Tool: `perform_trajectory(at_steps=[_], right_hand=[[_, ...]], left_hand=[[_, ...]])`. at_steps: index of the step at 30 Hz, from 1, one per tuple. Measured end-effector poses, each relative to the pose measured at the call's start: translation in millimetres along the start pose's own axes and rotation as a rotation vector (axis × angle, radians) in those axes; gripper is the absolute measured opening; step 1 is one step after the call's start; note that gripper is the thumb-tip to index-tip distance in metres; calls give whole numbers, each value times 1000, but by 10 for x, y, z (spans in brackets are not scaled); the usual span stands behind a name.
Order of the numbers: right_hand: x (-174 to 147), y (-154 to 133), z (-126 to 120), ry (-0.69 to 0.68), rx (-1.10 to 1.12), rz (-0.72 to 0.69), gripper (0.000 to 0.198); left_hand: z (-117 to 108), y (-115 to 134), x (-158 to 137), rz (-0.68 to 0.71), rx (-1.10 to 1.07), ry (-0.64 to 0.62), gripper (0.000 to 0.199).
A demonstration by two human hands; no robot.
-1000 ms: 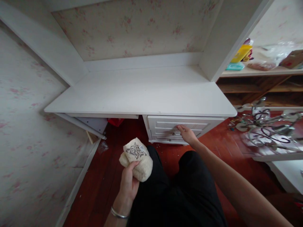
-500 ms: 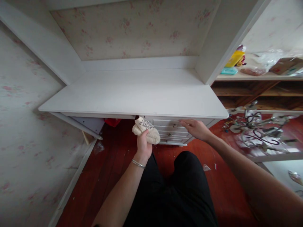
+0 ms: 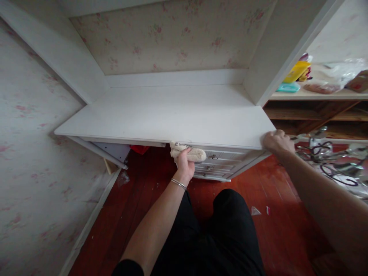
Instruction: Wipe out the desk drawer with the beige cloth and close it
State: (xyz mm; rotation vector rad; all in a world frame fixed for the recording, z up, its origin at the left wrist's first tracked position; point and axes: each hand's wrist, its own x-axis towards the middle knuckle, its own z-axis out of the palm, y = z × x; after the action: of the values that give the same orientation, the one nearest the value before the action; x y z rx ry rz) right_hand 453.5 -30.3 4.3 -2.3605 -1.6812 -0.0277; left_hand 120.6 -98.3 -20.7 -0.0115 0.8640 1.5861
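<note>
My left hand point(image 3: 185, 165) is closed around a folded cream cloth point(image 3: 197, 155) with a dark grey pattern. It holds the cloth against the front edge of a white desk point(image 3: 172, 111), just above the drawers. At the desk's right front corner, my right hand point(image 3: 278, 142) has its fingers curled over the edge and grips it. Below the desktop, a stack of white drawers point(image 3: 221, 163) with small metal knobs stands closed, partly hidden by the cloth and my left hand.
A chandelier point(image 3: 339, 161) with curved dark arms lies at the right. Behind it, a wooden shelf point(image 3: 293, 114) bears a yellow packet point(image 3: 297, 71) and plastic bags. Something red point(image 3: 140, 149) is under the desk. Scraps point(image 3: 255, 211) lie on the red wood floor point(image 3: 244, 237).
My right hand has moved right, from the drawer fronts to the desk's corner, and closed on it. My left hand has turned the cloth flatter and moved it slightly right and up to the desk edge.
</note>
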Motion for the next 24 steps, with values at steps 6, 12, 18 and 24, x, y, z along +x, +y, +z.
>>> perform_trajectory(at_steps=[6,12,18,24], right_hand=[[-61,-114,-64,-147,69,288,60],[-60,-154,-119,-180,36,317,59],[-54,-144,-123,-192,23,330,59],[-45,-118,-112,-169,52,324,57]], left_hand=[[214,-225,-169,-66,-29,-30,26],[608,-848,-464,-292,-38,-67,24],[895,-1623,-573,-523,-77,-198,12],[747,-2195,-397,-593,42,-47,25]])
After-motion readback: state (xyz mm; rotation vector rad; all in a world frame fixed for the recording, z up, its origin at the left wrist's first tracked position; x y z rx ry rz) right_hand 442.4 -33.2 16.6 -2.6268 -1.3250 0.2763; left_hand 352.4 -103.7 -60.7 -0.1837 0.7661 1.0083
